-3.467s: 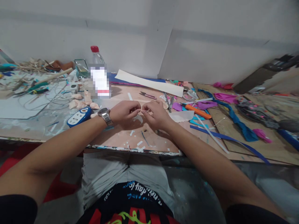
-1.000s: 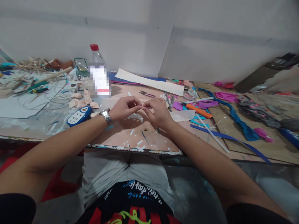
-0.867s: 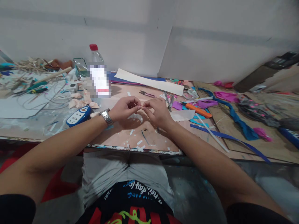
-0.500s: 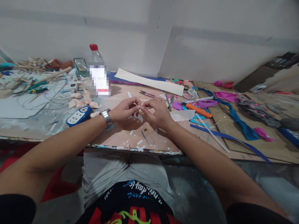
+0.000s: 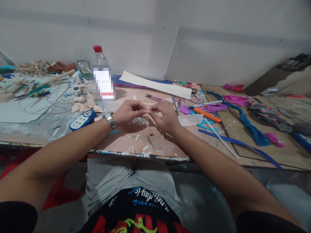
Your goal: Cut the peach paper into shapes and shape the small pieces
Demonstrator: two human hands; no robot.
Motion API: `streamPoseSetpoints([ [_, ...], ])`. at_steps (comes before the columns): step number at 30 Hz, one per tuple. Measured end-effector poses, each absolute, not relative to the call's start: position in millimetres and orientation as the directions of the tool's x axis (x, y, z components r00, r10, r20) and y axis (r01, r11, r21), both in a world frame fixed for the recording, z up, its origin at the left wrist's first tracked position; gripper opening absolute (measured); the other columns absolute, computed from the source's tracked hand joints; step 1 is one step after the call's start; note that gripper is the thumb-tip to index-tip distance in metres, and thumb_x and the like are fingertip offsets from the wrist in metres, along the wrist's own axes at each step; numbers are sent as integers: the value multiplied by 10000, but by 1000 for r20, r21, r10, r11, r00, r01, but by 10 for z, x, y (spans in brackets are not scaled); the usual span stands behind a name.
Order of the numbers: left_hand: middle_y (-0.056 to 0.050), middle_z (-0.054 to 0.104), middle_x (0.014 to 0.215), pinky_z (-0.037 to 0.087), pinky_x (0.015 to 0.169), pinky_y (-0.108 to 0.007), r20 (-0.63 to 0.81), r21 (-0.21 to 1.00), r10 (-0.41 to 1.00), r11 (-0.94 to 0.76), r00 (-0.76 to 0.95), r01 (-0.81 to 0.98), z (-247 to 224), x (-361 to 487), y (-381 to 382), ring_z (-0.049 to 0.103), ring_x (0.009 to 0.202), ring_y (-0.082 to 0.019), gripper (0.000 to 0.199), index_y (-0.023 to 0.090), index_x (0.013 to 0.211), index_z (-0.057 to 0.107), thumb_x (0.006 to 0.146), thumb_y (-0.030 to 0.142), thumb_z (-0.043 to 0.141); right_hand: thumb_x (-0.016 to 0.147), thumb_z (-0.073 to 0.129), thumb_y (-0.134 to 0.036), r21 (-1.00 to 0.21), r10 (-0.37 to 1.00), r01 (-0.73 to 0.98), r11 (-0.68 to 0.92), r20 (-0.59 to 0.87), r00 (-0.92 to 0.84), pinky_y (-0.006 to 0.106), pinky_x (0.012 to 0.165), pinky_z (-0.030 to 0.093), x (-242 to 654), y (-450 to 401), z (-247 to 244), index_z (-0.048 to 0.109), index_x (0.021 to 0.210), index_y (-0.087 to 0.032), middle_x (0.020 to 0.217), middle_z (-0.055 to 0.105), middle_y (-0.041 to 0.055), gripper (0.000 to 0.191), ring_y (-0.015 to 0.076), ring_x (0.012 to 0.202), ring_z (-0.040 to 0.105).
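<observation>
Over the middle of the table, my left hand [image 5: 130, 111] and my right hand [image 5: 166, 116] meet fingertip to fingertip. Both are closed in a pinch on a thin pale strip [image 5: 150, 111], too small to make out fully. A metal watch [image 5: 111, 120] circles my left wrist. Below the hands, white paper scraps [image 5: 145, 148] and a crumpled clear piece [image 5: 142, 121] lie on the tabletop. A translucent white sheet [image 5: 191, 119] rests just right of my right hand. Beyond the hands are tweezers [image 5: 153, 97] with dark tips.
A red-capped bottle [image 5: 100, 60] stands behind a blue power strip [image 5: 82, 120]. Pliers [image 5: 40, 91] and wood sticks lie at left. To the right are an orange cutter [image 5: 206, 114], a blue strip [image 5: 239, 142] and pink crepe paper [image 5: 235, 100]. A cream strip [image 5: 155, 85] lies near the wall.
The fingers of my left hand have curled in slightly, and the fingertips stay together on the thin strip. Little else differs.
</observation>
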State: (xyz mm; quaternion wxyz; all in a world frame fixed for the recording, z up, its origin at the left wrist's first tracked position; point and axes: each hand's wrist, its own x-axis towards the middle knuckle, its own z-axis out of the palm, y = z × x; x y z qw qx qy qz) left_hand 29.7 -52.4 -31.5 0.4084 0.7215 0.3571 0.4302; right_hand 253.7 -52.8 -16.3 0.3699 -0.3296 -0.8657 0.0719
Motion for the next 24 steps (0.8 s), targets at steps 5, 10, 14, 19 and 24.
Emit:
streamPoseSetpoints([
  [5, -59, 717, 751, 495, 608, -232, 327, 897, 887, -400, 326, 188, -331, 307, -532, 645, 661, -127, 358, 133, 924, 759, 834, 475, 806, 996, 583, -467, -376, 630, 516, 770, 577, -519, 426, 1002, 349, 2528, -532, -159, 675, 938, -222, 947, 743, 50, 268, 228, 938, 640],
  [10, -73, 737, 777, 514, 621, -243, 392, 870, 877, -452, 276, 199, -296, 336, -568, 652, 663, -131, 327, 139, 922, 778, 830, 451, 813, 978, 620, -454, -402, 661, 535, 743, 565, -494, 440, 1019, 336, 2532, -513, -168, 689, 936, -223, 953, 758, 48, 245, 241, 972, 642],
  [14, -66, 737, 750, 513, 590, -240, 394, 873, 883, -446, 254, 198, -270, 366, -598, 648, 630, -127, 323, 145, 900, 787, 818, 455, 821, 955, 663, -443, -431, 691, 553, 713, 567, -449, 445, 1015, 348, 2534, -504, -171, 712, 901, -227, 924, 763, 42, 228, 242, 949, 650],
  [19, -59, 740, 724, 517, 586, -231, 351, 896, 902, -401, 252, 189, -274, 385, -598, 661, 625, -127, 340, 145, 930, 795, 831, 470, 806, 947, 677, -442, -445, 688, 541, 714, 589, -425, 439, 992, 377, 2525, -500, -184, 726, 892, -224, 904, 761, 43, 230, 239, 917, 655],
  [24, -44, 702, 681, 489, 557, -219, 307, 912, 905, -368, 295, 181, -271, 384, -580, 630, 591, -115, 385, 133, 945, 768, 864, 509, 763, 940, 682, -454, -453, 699, 550, 702, 585, -411, 443, 997, 379, 2510, -521, -175, 704, 898, -225, 919, 760, 48, 235, 248, 925, 652],
])
